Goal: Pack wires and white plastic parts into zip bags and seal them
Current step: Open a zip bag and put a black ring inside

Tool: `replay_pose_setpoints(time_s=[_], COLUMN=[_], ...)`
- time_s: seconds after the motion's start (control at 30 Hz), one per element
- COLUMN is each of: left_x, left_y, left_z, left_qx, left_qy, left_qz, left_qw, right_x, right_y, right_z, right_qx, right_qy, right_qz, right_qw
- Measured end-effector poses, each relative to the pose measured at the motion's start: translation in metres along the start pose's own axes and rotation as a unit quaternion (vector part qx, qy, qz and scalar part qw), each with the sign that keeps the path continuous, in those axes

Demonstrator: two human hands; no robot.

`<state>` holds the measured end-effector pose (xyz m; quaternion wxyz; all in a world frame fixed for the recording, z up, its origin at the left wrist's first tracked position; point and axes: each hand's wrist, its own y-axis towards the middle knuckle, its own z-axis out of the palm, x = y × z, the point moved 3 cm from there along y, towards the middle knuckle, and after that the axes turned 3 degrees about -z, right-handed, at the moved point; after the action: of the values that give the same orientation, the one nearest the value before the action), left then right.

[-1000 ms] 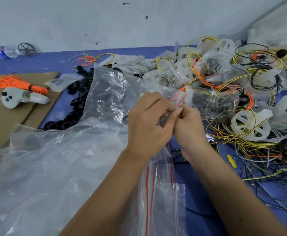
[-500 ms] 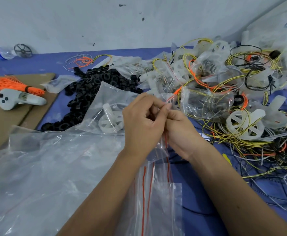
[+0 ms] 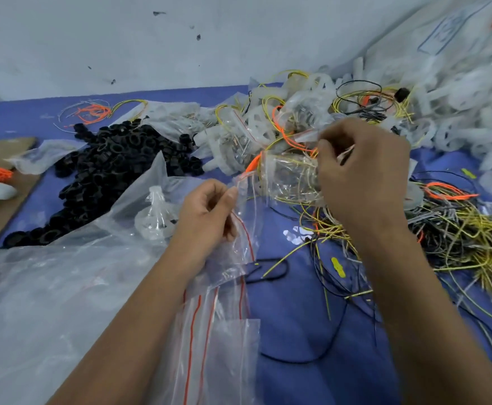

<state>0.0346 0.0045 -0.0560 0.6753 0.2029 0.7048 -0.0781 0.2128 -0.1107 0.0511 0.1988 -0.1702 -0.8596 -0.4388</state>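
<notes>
The hands have parted: the left hand (image 3: 206, 213) now pinches an empty clear red-striped zip bag (image 3: 240, 244), the right hand (image 3: 361, 168) clamps a filled clear bag (image 3: 290, 178) far right, apparently sealed.

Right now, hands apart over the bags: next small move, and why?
Probably draw the right hand back with whatever it is pinching in the wire pile toward the empty zip bag the left hand pinches near its red-striped top. That bag looks empty, and its mouth looks unopened.
</notes>
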Motion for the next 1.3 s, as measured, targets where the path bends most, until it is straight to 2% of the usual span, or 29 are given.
replay_pose_setpoints(time_s=[0.07, 0.13, 0.23, 0.3, 0.37, 0.43, 0.53, 0.67, 0.73, 0.83, 0.97, 1.03, 1.07, 1.1, 1.13, 1.2, 1.27, 1.3], left_x=[0.000, -0.001, -0.001, 0.000, 0.001, 0.002, 0.005, 0.007, 0.008, 0.011, 0.015, 0.014, 0.013, 0.011, 0.009, 0.004, -0.001, -0.004], left_y=[-0.002, -0.005, -0.008, -0.009, -0.009, -0.008, -0.009, -0.010, -0.010, -0.012, -0.013, -0.013, -0.013, -0.012, -0.013, -0.013, -0.013, -0.014], left_z=[0.005, 0.011, 0.018, 0.020, 0.021, 0.021, 0.020, 0.019, 0.018, 0.015, 0.012, 0.010, 0.009, 0.008, 0.006, 0.004, 0.001, 0.000], left_qx=[0.020, 0.028, 0.035, 0.037, 0.033, 0.030, 0.017, -0.006, -0.027, -0.064, -0.098, -0.112, -0.124, -0.139, -0.156, -0.186, -0.204, -0.209], left_qy=[-0.017, -0.033, -0.050, -0.050, -0.055, -0.058, -0.046, -0.025, -0.020, -0.012, -0.005, -0.021, -0.026, -0.027, -0.024, -0.025, -0.023, -0.015], left_qz=[-0.026, -0.043, -0.072, -0.093, -0.107, -0.110, -0.107, -0.096, -0.095, -0.090, -0.086, -0.079, -0.070, -0.059, -0.047, -0.021, 0.010, 0.027], left_qw=[0.999, 0.998, 0.996, 0.994, 0.992, 0.992, 0.993, 0.995, 0.995, 0.994, 0.992, 0.990, 0.989, 0.988, 0.986, 0.982, 0.979, 0.977], right_x=[-0.010, -0.026, -0.050, -0.057, -0.057, -0.056, -0.062, -0.070, -0.070, -0.071, -0.063, -0.053, -0.046, -0.038, -0.028, -0.004, 0.015, 0.020], right_y=[0.011, 0.020, 0.023, 0.020, 0.018, 0.015, 0.015, 0.024, 0.028, 0.034, 0.038, 0.034, 0.032, 0.029, 0.024, 0.009, -0.011, -0.021], right_z=[-0.021, -0.039, -0.058, -0.062, -0.057, -0.049, -0.041, -0.047, -0.051, -0.056, -0.065, -0.066, -0.061, -0.052, -0.037, 0.000, 0.038, 0.053], right_qx=[0.010, 0.066, 0.243, 0.339, 0.367, 0.360, 0.294, 0.107, 0.041, -0.010, -0.088, -0.165, -0.187, -0.182, -0.150, -0.035, 0.063, 0.091], right_qy=[-0.033, -0.072, -0.132, -0.123, -0.100, -0.087, -0.058, -0.042, -0.055, -0.068, -0.097, -0.034, 0.047, 0.167, 0.306, 0.543, 0.644, 0.658], right_qz=[0.017, 0.045, 0.067, 0.064, 0.049, 0.032, 0.055, 0.096, 0.104, 0.101, 0.052, 0.045, 0.046, 0.064, 0.102, 0.207, 0.302, 0.332], right_qw=[0.999, 0.994, 0.959, 0.930, 0.923, 0.928, 0.952, 0.989, 0.992, 0.993, 0.990, 0.985, 0.980, 0.967, 0.934, 0.813, 0.700, 0.670])
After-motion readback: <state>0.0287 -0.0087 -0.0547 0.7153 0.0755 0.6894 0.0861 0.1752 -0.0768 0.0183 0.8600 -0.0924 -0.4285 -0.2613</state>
